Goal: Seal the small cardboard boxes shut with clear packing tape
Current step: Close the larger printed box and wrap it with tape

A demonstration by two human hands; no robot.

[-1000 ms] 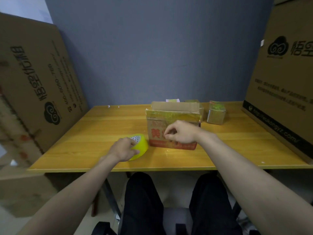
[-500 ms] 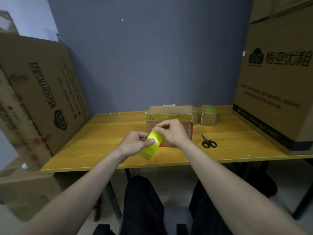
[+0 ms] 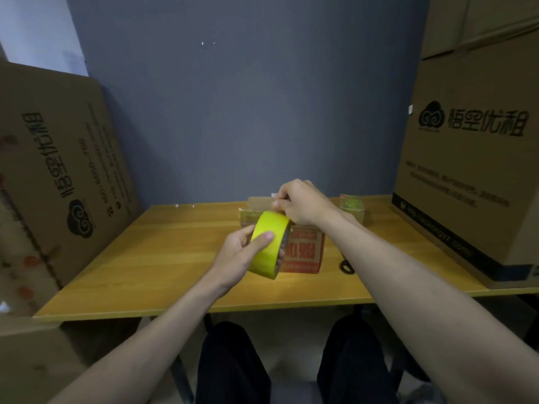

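Observation:
My left hand (image 3: 242,252) grips a yellow-looking roll of packing tape (image 3: 267,247) held up over the middle of the wooden table (image 3: 175,258). My right hand (image 3: 300,202) pinches at the top edge of the roll, fingers curled; the tape end itself is too small to make out. Behind the roll stands a small cardboard box (image 3: 303,252) with red print and an upright flap, its upper part wrapped in shiny tape. A second, smaller box (image 3: 353,207) sits at the back right, partly hidden by my right forearm.
Black scissors (image 3: 346,267) lie on the table right of the printed box, mostly hidden by my arm. A large printed carton (image 3: 472,158) stands on the table's right side. Another big carton (image 3: 58,170) leans at the left. A grey wall is behind.
The tape roll went from lying on the table under my left hand to being lifted in front of the box. My right hand left the box front and came to the roll's top edge.

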